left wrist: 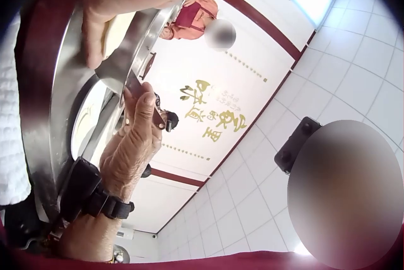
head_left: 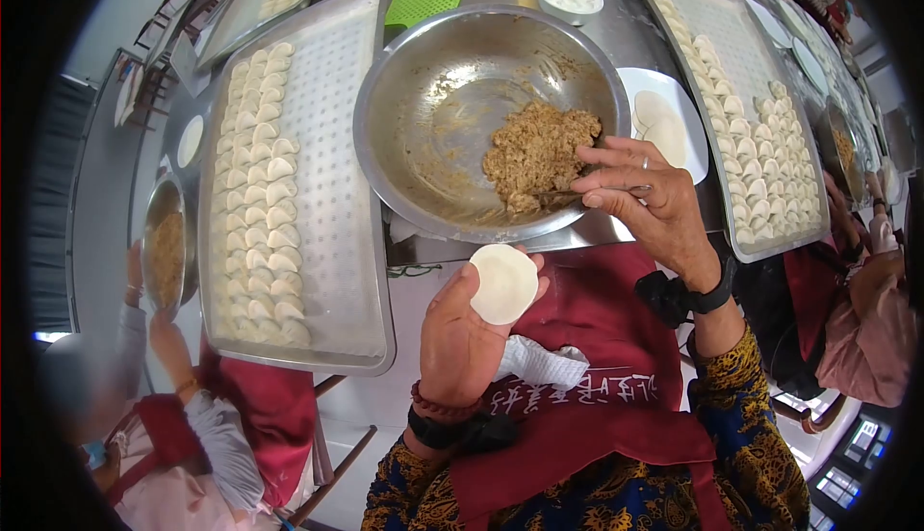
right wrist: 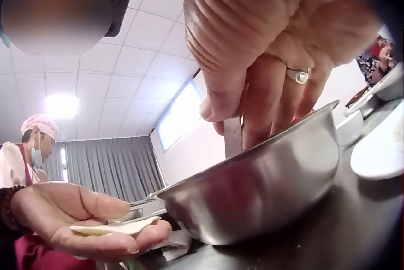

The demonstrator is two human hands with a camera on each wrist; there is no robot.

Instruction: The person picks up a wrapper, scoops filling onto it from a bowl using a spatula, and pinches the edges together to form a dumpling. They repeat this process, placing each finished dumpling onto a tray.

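Left hand (head_left: 462, 338) is palm up, just outside the bowl's (head_left: 433, 98) near rim, on the person's side. The wrapper (head_left: 503, 284) lies flat on its fingers (right wrist: 126, 238), which are loosely cupped, not clamped; the thumb sits alongside. The wrapper is round, so it has no long axis to note.

Right hand (head_left: 647, 199) is over the bowl's near right wall. Its fingers (right wrist: 259, 106) are curled down and pinch a thin metal paddle (right wrist: 232, 137). The paddle's blade runs from the fingers leftward into the filling (head_left: 539, 151), which is heaped against that side of the bowl.

From the paddle tip, the wrapper lies toward the person and a little left, near but apart. The bowl's raised rim stands between the two. The right hand is nearer the filling, and the left hand carries the wrapper.

On the desk, a tray (head_left: 337, 146) of dumplings sits just beside the bowl on the left. A plate (head_left: 685, 88) of spare wrappers lies behind the right hand, with a second tray (head_left: 731, 40) past it. We see open room only on the near side, above the apron (head_left: 597, 319) between the two wrists.
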